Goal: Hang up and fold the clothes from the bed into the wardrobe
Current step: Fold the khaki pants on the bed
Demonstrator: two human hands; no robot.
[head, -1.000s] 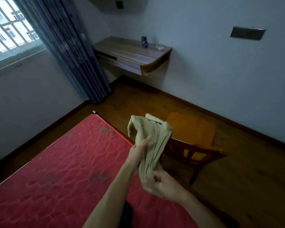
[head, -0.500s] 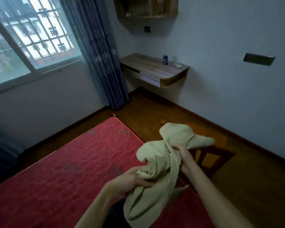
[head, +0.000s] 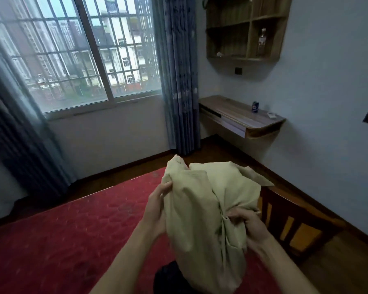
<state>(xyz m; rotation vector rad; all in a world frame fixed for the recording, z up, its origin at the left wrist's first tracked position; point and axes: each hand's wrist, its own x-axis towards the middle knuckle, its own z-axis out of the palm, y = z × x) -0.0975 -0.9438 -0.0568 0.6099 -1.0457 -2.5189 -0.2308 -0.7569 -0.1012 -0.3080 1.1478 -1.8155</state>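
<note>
both hands, left hand [head: 156, 205] and right hand [head: 248, 224], grip beige garment [head: 202, 209], perhaps trousers.

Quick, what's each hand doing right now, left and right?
Left hand: closed, gripping the left edge of the beige garment.
Right hand: closed, fingers pinching bunched fabric of the same garment.

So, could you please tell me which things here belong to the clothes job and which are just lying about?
Job: beige garment, gripped by left hand and right hand; red bed.
Lying about: can on desk, bottle on shelf, chair.
</note>
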